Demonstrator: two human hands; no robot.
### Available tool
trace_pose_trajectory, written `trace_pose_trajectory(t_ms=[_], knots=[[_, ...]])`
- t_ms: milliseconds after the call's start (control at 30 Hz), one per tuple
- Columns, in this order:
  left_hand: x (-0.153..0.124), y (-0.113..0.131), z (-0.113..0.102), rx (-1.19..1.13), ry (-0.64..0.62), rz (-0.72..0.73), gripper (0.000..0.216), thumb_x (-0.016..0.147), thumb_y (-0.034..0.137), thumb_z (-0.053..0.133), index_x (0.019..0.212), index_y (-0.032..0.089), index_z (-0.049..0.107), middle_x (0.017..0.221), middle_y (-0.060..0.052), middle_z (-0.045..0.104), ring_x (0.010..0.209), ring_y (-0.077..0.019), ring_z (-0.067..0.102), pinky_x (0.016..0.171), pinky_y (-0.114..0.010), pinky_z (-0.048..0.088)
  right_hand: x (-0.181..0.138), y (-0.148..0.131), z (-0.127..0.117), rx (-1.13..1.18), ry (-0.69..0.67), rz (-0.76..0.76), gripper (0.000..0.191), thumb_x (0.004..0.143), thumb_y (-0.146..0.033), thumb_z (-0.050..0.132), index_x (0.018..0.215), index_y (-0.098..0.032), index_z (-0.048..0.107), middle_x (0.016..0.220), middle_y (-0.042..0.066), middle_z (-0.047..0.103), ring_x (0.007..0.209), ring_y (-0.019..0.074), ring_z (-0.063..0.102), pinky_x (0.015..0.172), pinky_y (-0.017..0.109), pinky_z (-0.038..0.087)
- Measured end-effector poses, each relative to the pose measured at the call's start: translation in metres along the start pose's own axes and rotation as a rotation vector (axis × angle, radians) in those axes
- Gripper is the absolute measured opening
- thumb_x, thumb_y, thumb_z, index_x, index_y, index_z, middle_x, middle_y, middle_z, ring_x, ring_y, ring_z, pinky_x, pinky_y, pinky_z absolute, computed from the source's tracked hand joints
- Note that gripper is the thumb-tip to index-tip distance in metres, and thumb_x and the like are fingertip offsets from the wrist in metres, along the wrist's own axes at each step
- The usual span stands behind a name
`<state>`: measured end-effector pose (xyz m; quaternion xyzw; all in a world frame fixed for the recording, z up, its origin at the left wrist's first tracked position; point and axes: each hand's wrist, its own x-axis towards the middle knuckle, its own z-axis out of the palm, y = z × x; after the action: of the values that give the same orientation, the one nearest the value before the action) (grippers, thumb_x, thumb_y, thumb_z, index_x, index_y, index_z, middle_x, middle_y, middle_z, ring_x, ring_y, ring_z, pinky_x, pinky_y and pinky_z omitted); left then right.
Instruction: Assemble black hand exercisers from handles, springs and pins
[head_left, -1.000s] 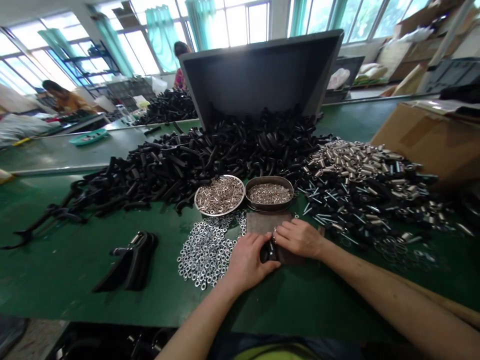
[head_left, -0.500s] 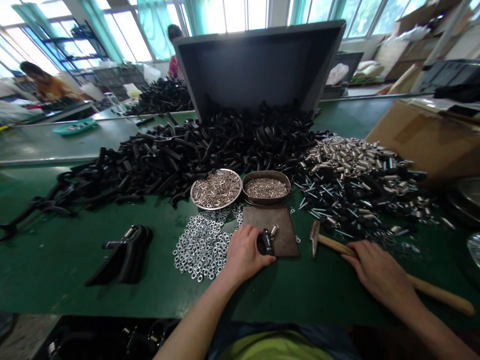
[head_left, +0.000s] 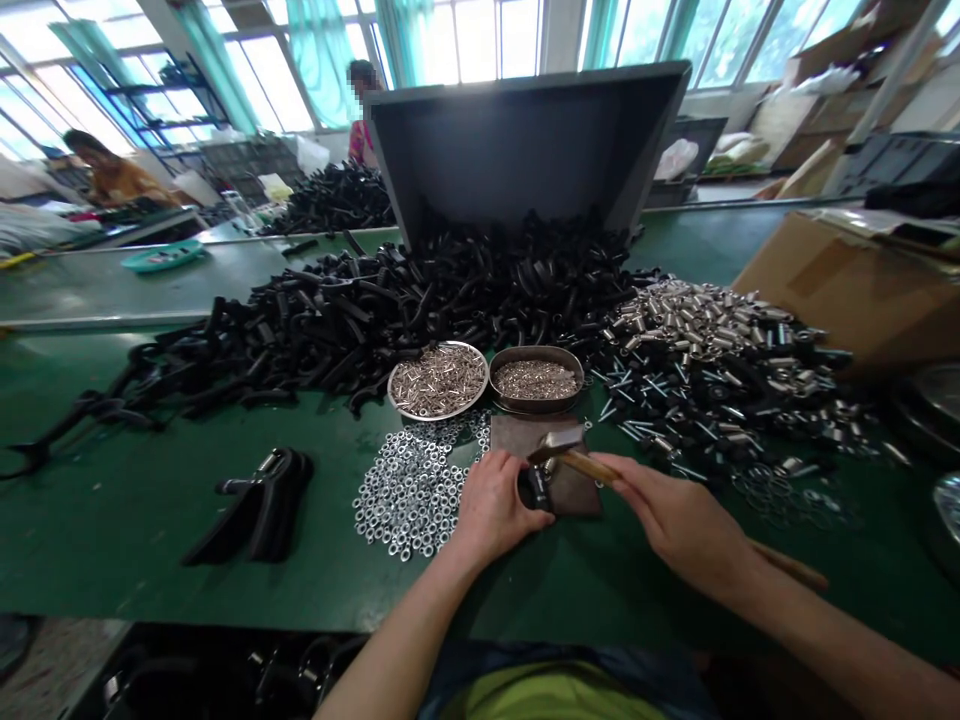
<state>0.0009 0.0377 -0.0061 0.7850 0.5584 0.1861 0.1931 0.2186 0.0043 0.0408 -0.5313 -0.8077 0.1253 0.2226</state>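
With my left hand (head_left: pixel 495 505) I grip a small black part (head_left: pixel 538 490) against a square metal plate (head_left: pixel 581 490). A spring beside that part is mostly hidden by the hammer. My right hand (head_left: pixel 667 510) is closed round the wooden handle of a hammer (head_left: pixel 592 466), whose head hovers over or touches the black part; I cannot tell which. Left of my left hand, a heap of metal nuts (head_left: pixel 409 490) lies on the green table (head_left: pixel 330 590). Behind the plate stand a round dish of small pins (head_left: pixel 439 380) and an oval tin of tiny metal pieces (head_left: pixel 535 380).
Black handles (head_left: pixel 322 310) spill from a tipped grey bin (head_left: pixel 517 150). To the right lie springs (head_left: pixel 694 320) and bolts, beside a cardboard box (head_left: pixel 855 290). Folded black parts (head_left: pixel 262 510) lie at left. Two people sit or stand farther back.
My right hand has lifted the hammer from the table and swung its head left over the plate. My left hand keeps its hold on the black part.
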Motion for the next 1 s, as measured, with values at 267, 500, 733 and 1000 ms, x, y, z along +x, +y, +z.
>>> trace_pose_trajectory(t_ms=[267,500,733,1000], knots=[[-0.001,0.002,-0.001,0.022,-0.007,-0.006,0.055,0.052,0.042,0.080,0.096,0.019,0.059,0.098,-0.007,0.059,0.096,-0.0265,0.053,0.083,-0.039,0.042,-0.011,0.022,0.022,-0.157,-0.032,0.047,0.034,0.094,-0.028,0.032,0.120,-0.025,0.055,0.106,0.003,0.070,0.083,0.0182,0.069,0.068,0.029,0.055],[-0.002,0.005,-0.001,-0.134,0.084,-0.125,0.055,0.053,0.040,0.080,0.096,0.018,0.055,0.099,-0.007,0.058,0.095,-0.0257,0.054,0.082,-0.039,0.042,-0.053,0.085,0.021,-0.674,0.135,0.112,0.039,0.092,-0.033,0.036,0.121,-0.019,0.059,0.083,0.009,0.067,0.068,0.0240,0.063,0.052,0.034,0.047],[-0.022,0.039,0.000,-0.703,0.178,-0.332,0.057,0.060,0.037,0.078,0.106,0.018,0.050,0.100,-0.005,0.061,0.091,-0.0197,0.058,0.079,-0.031,0.046,-0.013,0.020,0.040,-0.065,0.233,-0.018,0.041,0.092,-0.036,0.037,0.129,-0.019,0.044,0.101,0.009,0.067,0.086,0.0203,0.065,0.073,0.033,0.053],[0.022,-0.041,-0.063,-0.210,0.235,-0.114,0.027,0.082,0.029,0.059,0.108,0.022,0.060,0.108,-0.002,0.062,0.099,-0.0152,0.057,0.085,-0.027,0.046,0.029,0.006,0.053,-0.127,0.160,-0.075,0.027,0.089,-0.033,0.039,0.092,-0.024,0.064,0.089,0.004,0.072,0.075,0.0216,0.069,0.063,0.033,0.053]])
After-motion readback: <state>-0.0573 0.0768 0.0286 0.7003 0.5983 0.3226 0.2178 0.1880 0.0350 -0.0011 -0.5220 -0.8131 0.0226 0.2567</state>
